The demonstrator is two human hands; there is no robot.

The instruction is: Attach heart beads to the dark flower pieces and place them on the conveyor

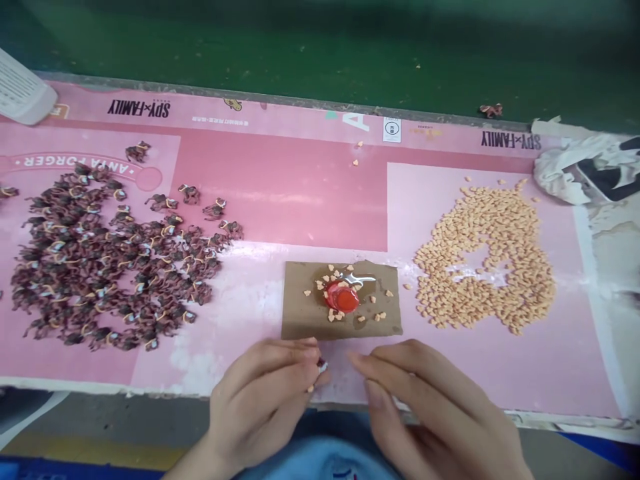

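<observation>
My left hand (260, 400) is pinched at the fingertips on a small dark brown figurine (321, 365), which is mostly hidden by the fingers and shows a white patch. A tiny peach-coloured piece (311, 388) sits just below those fingertips. My right hand (425, 407) lies close beside it, with its fingers stretched toward the left hand and nothing visible in them. Just ahead of both hands is a brown cardboard square (300, 313). It bears a glossy red blob (343, 297), a metal spatula (358, 280) and scattered peach pieces (373, 299).
A heap of brown figurines (110, 260) lies left on a pink printed mat (280, 187), and a heap of peach pieces (485, 260) lies right. Crumpled cloth (583, 170) sits far right, a white object (23, 90) far left, and a green surface (320, 47) beyond.
</observation>
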